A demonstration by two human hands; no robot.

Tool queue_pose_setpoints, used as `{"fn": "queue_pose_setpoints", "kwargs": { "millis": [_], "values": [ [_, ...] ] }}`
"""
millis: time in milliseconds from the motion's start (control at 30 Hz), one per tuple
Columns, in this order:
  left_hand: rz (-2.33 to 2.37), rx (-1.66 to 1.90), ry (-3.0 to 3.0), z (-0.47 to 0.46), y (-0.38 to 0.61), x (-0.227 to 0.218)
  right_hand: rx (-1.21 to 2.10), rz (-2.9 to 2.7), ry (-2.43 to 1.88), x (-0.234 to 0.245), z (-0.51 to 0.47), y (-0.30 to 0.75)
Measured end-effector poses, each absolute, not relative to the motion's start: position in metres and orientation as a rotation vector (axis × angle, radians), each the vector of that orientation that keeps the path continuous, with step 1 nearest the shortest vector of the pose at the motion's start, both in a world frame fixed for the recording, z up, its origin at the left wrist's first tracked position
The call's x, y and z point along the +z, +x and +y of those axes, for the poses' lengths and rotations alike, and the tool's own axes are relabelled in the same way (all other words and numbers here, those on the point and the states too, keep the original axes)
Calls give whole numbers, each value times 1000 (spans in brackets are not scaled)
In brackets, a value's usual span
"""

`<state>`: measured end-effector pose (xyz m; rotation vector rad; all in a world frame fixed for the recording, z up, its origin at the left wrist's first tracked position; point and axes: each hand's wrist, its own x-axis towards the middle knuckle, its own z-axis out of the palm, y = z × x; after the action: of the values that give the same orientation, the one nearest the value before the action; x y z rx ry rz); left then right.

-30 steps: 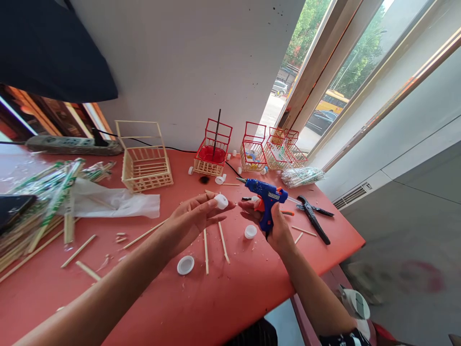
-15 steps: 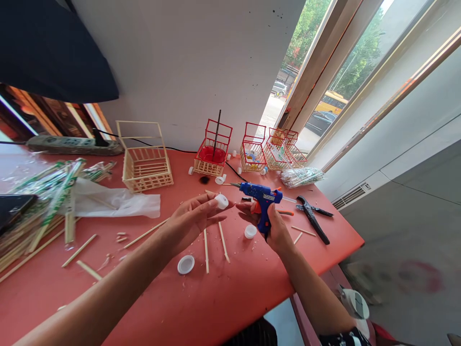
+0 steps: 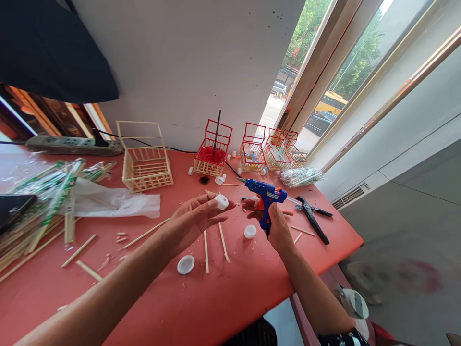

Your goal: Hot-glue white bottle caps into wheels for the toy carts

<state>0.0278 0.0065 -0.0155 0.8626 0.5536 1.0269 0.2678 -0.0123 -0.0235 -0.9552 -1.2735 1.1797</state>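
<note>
Between thumb and fingers, my left hand [image 3: 194, 215] pinches a small white plastic cap [image 3: 221, 202] above the table. My right hand [image 3: 277, 226] is wrapped round the handle of a blue hot glue gun [image 3: 267, 196], its nozzle pointing up and to the left, apart from the cap. Beneath the hands, a white cap [image 3: 250, 232] and a white lid [image 3: 186, 265] lie on the red table [image 3: 245, 298]. Thin wooden sticks [image 3: 206, 252] lie by my left hand. Black-handled pliers [image 3: 312, 218] rest to the right of the glue gun.
A plain stick-built basket [image 3: 147, 168] stands at the back left, beside a red-trimmed cart [image 3: 212, 156] holding a red bowl. More small carts [image 3: 253, 149] stand by the window. Bundled sticks [image 3: 54, 202] and a power strip [image 3: 74, 145] lie left.
My right hand has drawn the glue gun slightly right, so its nozzle is farther from the cap. My left hand has stayed nearly still with the cap.
</note>
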Motion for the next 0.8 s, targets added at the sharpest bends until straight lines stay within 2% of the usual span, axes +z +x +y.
{"fn": "queue_pose_setpoints", "kwargs": {
  "millis": [267, 800],
  "values": [
    [439, 947, 933, -8, 38, -13, 813, -1504, -1247, -22, -12, 267],
    [503, 913, 1025, -12, 41, -12, 823, -1477, -1394, -23, -13, 265]
  ]
}}
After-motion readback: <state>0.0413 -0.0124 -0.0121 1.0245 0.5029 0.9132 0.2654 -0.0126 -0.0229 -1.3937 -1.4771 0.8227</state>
